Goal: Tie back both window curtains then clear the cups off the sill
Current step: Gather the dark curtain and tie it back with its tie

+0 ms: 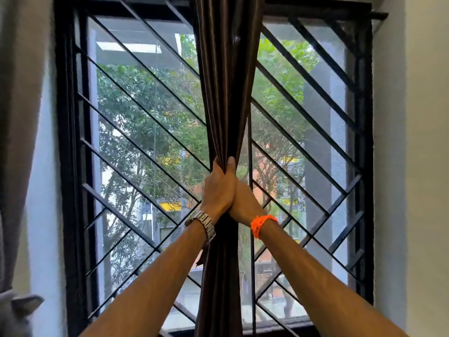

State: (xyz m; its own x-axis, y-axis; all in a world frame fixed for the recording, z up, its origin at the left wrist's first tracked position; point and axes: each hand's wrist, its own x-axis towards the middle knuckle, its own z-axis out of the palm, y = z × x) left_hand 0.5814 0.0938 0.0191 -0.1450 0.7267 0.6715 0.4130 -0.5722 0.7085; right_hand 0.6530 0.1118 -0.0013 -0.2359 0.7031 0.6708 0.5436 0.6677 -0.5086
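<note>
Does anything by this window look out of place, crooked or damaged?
Only one thing: the dark curtain hangs bunched into a narrow rope down the middle of the window, not at a side. The left hand and right hand grip it together there. Nothing looks torn, bent or spilled.

Silver watch (202,224) beside left hand (218,188); orange braided band (261,224) beside right hand (246,203).

Black-barred window (303,117) between white walls (425,142), trees (136,105) beyond.
</note>
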